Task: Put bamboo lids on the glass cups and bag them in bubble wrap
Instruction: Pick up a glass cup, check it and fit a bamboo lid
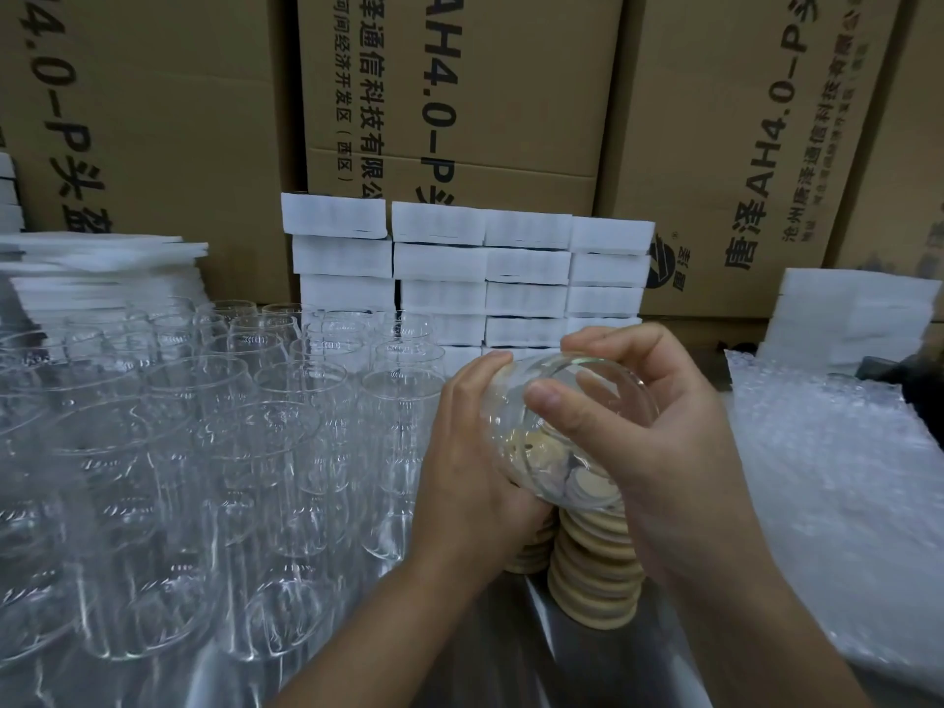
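Both hands hold one clear glass cup (549, 431), tilted on its side at the centre of the head view. My left hand (470, 472) wraps its lower left side. My right hand (659, 452) grips it from the right, thumb across the glass. Through the glass a bamboo lid (536, 444) shows pale and round; whether it sits on the rim I cannot tell. Right below the cup stand stacks of bamboo lids (595, 574). Several empty glass cups (265, 452) crowd the left half of the table. Bubble wrap bags (838, 493) lie in a pile on the right.
White foam-wrapped packs (475, 268) are stacked in rows behind the cups, with more white foam sheets at the far left (97, 268) and far right (858, 309). Tall printed cardboard cartons (459, 94) wall off the back. A dark object (919, 385) sits by the right edge.
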The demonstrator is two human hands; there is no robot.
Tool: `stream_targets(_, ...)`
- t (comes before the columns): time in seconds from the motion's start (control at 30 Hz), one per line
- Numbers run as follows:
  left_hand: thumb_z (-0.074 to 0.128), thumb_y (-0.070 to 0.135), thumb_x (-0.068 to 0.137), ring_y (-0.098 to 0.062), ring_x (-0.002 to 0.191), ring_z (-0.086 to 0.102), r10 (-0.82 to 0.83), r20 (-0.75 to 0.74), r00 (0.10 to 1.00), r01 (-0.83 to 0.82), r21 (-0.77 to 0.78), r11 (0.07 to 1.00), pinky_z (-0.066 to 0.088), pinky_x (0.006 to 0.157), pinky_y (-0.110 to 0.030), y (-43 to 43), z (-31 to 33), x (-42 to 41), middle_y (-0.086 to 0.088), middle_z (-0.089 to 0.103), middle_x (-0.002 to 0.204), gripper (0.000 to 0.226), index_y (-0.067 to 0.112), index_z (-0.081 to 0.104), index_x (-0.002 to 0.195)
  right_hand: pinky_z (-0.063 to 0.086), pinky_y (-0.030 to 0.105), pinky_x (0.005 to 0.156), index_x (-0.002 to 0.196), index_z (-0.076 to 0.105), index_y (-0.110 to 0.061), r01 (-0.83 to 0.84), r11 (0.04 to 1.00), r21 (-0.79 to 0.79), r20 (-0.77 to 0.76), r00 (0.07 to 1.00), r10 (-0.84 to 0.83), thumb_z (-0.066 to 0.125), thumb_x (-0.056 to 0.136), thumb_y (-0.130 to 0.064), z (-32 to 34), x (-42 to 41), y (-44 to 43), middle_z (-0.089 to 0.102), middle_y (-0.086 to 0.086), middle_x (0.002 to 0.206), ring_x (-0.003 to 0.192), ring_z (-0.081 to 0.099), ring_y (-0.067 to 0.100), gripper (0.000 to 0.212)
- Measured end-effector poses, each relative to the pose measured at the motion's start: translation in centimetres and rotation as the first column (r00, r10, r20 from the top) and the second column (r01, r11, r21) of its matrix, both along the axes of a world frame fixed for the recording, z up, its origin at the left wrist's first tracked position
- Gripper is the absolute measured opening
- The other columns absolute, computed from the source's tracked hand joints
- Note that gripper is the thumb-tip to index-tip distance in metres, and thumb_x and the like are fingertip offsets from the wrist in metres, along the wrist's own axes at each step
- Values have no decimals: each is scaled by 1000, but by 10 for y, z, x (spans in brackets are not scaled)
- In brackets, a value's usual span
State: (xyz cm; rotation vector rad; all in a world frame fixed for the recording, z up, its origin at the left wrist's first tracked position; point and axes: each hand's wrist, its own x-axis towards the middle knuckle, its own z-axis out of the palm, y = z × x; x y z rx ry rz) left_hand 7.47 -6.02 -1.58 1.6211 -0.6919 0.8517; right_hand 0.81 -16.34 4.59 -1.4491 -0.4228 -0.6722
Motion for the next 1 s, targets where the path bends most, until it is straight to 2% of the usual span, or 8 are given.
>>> stream_targets(0.1,81,27,65,-4,125,48,48,8,999,-48,4,999,41,104,-22,0,1,0,17,46,133,78,41,35,127,54,25,81,83,63,-31,34,998,-61,26,999,-32,84,43,-43,0,-1,1,69,-9,97,96,68,11,47)
stream_targets(0.33,73,39,67,-19,106,62,37,-47,998,-34,50,998,52,90,-36,0,4,-1,2,59,114,79,70,20,117,44,11,88,97,56,-33,29,981,-190,73,997,-16,84,46,-43,-2,1,0,65,-13,105,108,61,6,59)
stream_targets(0.47,64,46,65,-32,93,64,-43,-144,989,45,9,999,51,80,-29,1,-1,3,-18,62,97,68,47,36,127,42,13,93,107,55,-30,15,968,-251,131,991,18,83,51,-39,-3,3,-1,63,-12,110,112,60,11,64)
stream_targets(0.57,54,52,65,-23,94,64,-2,-181,983,10,40,999,41,67,-8,0,-3,2,-7,54,83,69,12,54,122,41,12,95,115,53,-30,39,959,-282,207,978,21,81,57,-38,-6,3,1,62,-12,116,117,58,12,64)
stream_targets(0.63,61,46,65,-14,105,62,-61,-213,975,62,-1,998,42,76,-4,-1,0,-1,9,57,96,72,19,49,131,42,14,96,119,53,-30,64,958,-279,267,964,13,80,61,-36,-9,4,2,61,-11,121,120,57,14,65)
stream_targets(0.77,72,40,65,-3,118,55,-132,-164,977,118,-94,989,50,97,-28,1,6,-4,21,51,127,74,36,40,132,42,17,99,127,49,-31,89,951,-296,356,934,24,76,65,-33,-13,11,2,58,-9,128,124,54,16,68)
stream_targets(0.87,71,46,60,19,113,47,-96,-132,987,83,-100,992,39,87,-1,1,9,-7,44,43,120,75,36,40,128,40,28,105,133,46,-31,98,947,-306,404,914,36,74,69,-36,-17,17,0,55,-5,135,130,50,22,69)
stream_targets(1.0,75,57,55,28,107,42,-100,-139,985,87,-96,992,35,78,6,-2,7,-8,53,37,117,88,30,35,130,38,35,109,140,39,-29,164,947,-275,480,877,-12,62,84,-58,-24,24,1,50,1,142,135,45,22,68)
